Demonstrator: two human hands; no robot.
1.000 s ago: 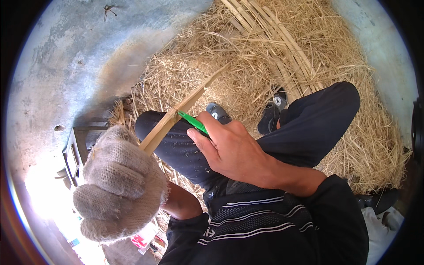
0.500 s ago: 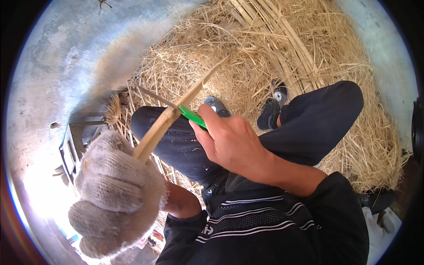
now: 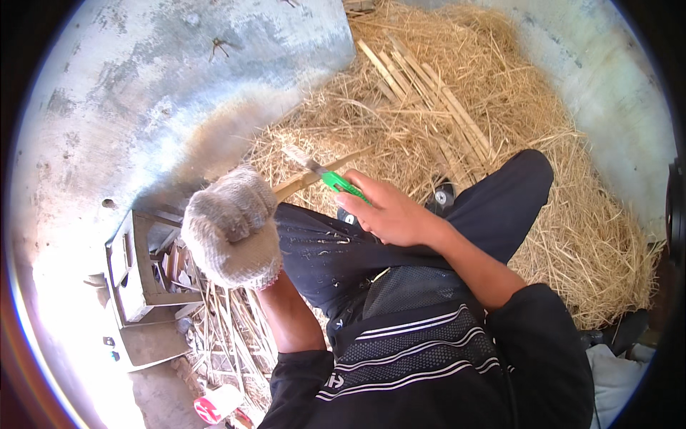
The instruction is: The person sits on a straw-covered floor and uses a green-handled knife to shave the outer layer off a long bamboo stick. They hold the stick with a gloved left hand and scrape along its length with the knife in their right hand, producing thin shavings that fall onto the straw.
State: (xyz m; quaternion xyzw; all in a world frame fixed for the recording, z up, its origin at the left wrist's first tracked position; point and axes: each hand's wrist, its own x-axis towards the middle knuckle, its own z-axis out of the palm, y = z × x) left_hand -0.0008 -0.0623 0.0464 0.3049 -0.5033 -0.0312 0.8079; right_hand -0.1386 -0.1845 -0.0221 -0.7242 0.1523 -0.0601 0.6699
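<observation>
My left hand [image 3: 236, 227], in a thick off-white knitted glove, is closed in a fist around one end of a pale bamboo strip [image 3: 294, 187]. The strip points away to the right, over my knee and the straw. Bare, my right hand [image 3: 396, 214] grips a green-handled utility knife [image 3: 344, 187]. Its long blade [image 3: 304, 159] reaches up and left, lying across the strip as seen from above. Whether the edge touches the strip, I cannot tell.
My crossed legs in dark trousers [image 3: 500, 204] lie beneath my hands. Loose straw [image 3: 572, 229] covers the floor ahead and right, with split bamboo strips [image 3: 443, 100] on it. At left stands a wooden frame [image 3: 153, 297]; a red-and-white cup [image 3: 218, 404] lies at lower left.
My gloved hand has moved up and right with the bamboo strip, now lying flatter. My right hand and the knife have shifted right, and the view has swung, showing more wall and floor.
</observation>
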